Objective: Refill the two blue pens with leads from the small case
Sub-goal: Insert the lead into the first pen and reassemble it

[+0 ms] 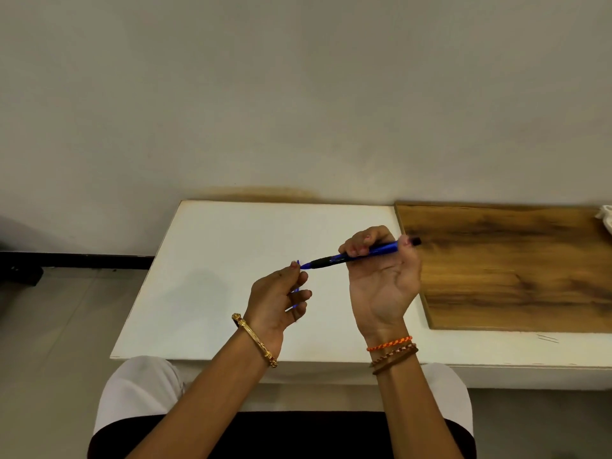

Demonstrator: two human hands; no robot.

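Above the white tabletop [231,246], your right hand [381,279] held a blue pen [351,256] level, its grip closed round the barrel. Your left hand [278,299] met the pen's tip, its grip pinched on a second blue pen [295,290], mostly hidden. A wooden board [516,273] lay just right.

Before you stands a low white rectangular table [231,246]. At three o'clock a brown wood-grain board [516,276] lies flat on it, with thin dark leads [548,338] beside the board's near edge.
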